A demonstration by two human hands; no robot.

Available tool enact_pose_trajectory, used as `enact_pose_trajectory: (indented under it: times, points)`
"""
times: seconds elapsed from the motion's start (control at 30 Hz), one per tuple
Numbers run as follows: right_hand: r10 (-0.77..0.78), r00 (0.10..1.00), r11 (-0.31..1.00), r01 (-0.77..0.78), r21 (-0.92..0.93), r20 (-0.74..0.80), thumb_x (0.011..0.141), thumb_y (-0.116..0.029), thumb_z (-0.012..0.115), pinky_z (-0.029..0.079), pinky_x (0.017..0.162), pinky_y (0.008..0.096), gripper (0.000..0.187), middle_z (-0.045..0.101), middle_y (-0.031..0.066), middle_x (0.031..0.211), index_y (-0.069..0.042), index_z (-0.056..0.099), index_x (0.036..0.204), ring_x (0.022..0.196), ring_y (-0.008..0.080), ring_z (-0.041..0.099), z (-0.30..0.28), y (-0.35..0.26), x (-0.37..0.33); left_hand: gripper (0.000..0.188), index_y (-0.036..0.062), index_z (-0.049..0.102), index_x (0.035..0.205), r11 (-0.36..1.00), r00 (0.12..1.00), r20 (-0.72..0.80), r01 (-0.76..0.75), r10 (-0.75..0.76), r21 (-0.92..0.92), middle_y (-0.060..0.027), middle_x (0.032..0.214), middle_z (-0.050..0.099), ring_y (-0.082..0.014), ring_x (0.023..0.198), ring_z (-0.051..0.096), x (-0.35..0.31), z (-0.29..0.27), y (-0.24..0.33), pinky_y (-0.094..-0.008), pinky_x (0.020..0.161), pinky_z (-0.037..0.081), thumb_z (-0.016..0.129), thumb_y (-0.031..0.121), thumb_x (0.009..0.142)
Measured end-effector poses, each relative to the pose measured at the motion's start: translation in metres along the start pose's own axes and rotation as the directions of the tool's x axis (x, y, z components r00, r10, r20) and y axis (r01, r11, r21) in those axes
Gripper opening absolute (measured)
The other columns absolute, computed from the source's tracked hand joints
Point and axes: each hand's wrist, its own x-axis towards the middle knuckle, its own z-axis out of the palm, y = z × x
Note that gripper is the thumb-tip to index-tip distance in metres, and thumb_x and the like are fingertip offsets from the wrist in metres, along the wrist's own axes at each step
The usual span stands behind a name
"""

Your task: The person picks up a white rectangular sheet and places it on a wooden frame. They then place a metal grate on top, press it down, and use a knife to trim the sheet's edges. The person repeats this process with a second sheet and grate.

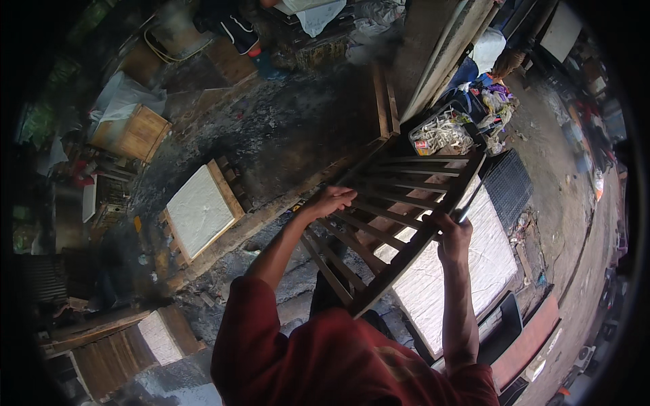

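A slatted wooden rack [399, 260] is tilted in front of my body. My right hand [452, 237] grips its long dark rail, and a thin, dark, rod-like thing [463, 215] shows by the fingers; its kind is unclear. My left hand [330, 203] is closed at the slat ends on the other side, apparently holding the rack, though the fingers partly hide the contact. Behind and to the right of the rack lies a large white slab [474, 260] with a creased surface, partly covered by the rack.
Another white slab [202, 211] rests on a wooden frame to the left. A wooden box [132, 133] stands farther left. A heap of pale scraps and bags [447, 132] lies beyond the rack, near a dark mesh panel [506, 189]. A person's leg [261, 57] is visible at the far side.
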Motion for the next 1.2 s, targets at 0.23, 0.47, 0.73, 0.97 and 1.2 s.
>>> enact_pose_trajectory:
  times: [0.23, 0.47, 0.73, 0.97, 1.2]
  points:
    - [-0.185, 0.983, 0.888, 0.166, 0.429, 0.002, 0.083, -0.022, 0.080, 0.064, 0.061, 0.0438, 0.043, 0.069, 0.0149, 0.091, 0.002, 0.063, 0.115, 0.077, 0.0277, 0.072, -0.252, -0.027, -0.109, 0.093, -0.0019, 0.049, 0.147, 0.906, 0.915, -0.373, 0.279, -0.151, 0.319, -0.0245, 0.147, 0.049, -0.0316, 0.142, 0.042, 0.004, -0.056, -0.001, -0.0448, 0.113, 0.041, 0.054, 0.074, 0.095]
    - [-0.007, 0.884, 0.987, 0.079, 0.137, -0.467, 0.094, -0.010, 0.071, 0.055, 0.067, 0.0347, 0.017, 0.074, 0.0106, 0.088, 0.002, 0.069, 0.105, 0.076, 0.0222, 0.071, -0.418, 0.051, -0.176, 0.039, 0.0034, 0.068, 0.089, 0.965, 0.942, -0.278, -0.123, 0.187, 0.230, 0.0006, 0.081, 0.063, -0.0081, 0.077, 0.055, 0.024, 0.115, 0.056, -0.0295, 0.068, 0.044, 0.081, 0.041, 0.090]
    - [0.067, 0.708, 0.998, -0.048, 0.047, -0.703, 0.088, -0.010, 0.076, 0.050, 0.055, 0.0313, 0.013, 0.065, 0.0069, 0.072, -0.002, 0.067, 0.083, 0.060, 0.0187, 0.063, -0.447, 0.105, -0.137, 0.039, 0.0010, 0.069, 0.082, 0.938, 0.923, -0.264, -0.203, 0.279, 0.282, -0.0022, 0.075, 0.065, -0.0113, 0.071, 0.057, 0.125, 0.163, 0.007, -0.0330, 0.062, 0.046, 0.085, 0.036, 0.086]
    - [0.019, 0.702, 0.989, -0.117, -0.089, -0.712, 0.088, -0.014, 0.078, 0.049, 0.055, 0.0318, 0.015, 0.065, 0.0053, 0.072, -0.002, 0.069, 0.085, 0.060, 0.0190, 0.063, -0.468, 0.132, -0.084, 0.043, -0.0010, 0.069, 0.086, 0.929, 0.918, -0.264, -0.214, 0.296, 0.301, -0.0036, 0.081, 0.068, -0.0113, 0.073, 0.059, 0.150, 0.155, 0.005, -0.0329, 0.066, 0.048, 0.084, 0.040, 0.087]
    - [0.010, 0.707, 0.979, -0.150, -0.136, -0.707, 0.088, -0.022, 0.082, 0.040, 0.054, 0.0311, 0.017, 0.063, -0.0012, 0.070, -0.007, 0.074, 0.084, 0.057, 0.0117, 0.052, -0.472, 0.139, -0.111, 0.053, -0.0053, 0.073, 0.110, 0.938, 0.938, -0.266, -0.132, 0.223, 0.320, -0.0143, 0.099, 0.078, -0.0192, 0.091, 0.072, 0.100, 0.136, 0.000, -0.0323, 0.082, 0.054, 0.082, 0.041, 0.087]
